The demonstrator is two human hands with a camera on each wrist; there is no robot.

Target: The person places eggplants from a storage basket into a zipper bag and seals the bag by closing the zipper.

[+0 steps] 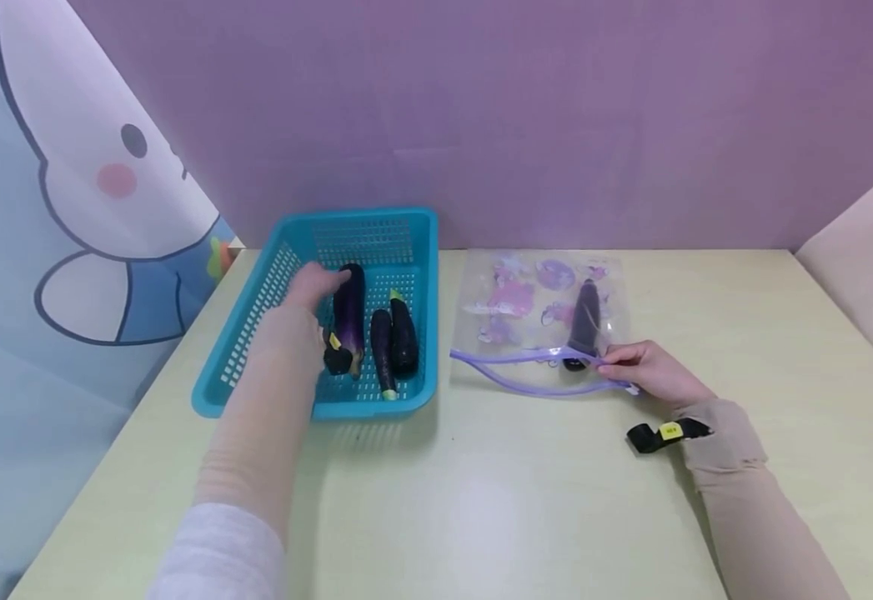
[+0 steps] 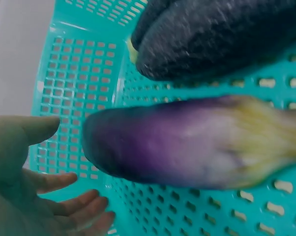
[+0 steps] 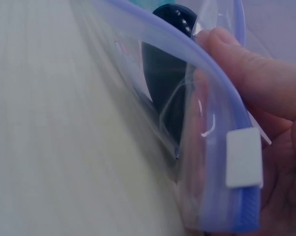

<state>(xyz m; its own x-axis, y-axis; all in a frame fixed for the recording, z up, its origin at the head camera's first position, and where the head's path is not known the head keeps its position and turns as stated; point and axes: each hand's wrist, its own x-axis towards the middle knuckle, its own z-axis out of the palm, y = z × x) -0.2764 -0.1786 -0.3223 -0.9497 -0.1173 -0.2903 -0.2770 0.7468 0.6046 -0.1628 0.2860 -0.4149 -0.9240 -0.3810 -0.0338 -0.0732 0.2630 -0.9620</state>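
Observation:
My left hand [image 1: 310,287] reaches into a blue-green plastic basket [image 1: 376,409], beside the rounded end of a large purple eggplant [image 1: 349,304]. In the left wrist view its thumb and fingers [image 2: 44,129] are spread apart, just short of that eggplant. Two darker eggplants, a slim one [image 1: 381,346] and a thicker one [image 1: 403,333], lie together on the basket's right side. With my right hand [image 1: 654,371] I pinch the purple-edged mouth of a clear zip bag [image 1: 474,333], near its white slider [image 3: 244,157]. The mouth gapes. Inside lies another dark eggplant [image 1: 586,317].
Basket and bag stand side by side on a pale wooden table [image 1: 481,508], the basket left. A purple backdrop [image 1: 519,125] rises behind the table; a cartoon-printed cloth [image 1: 68,417] hangs at the left. Each wrist wears a small black device.

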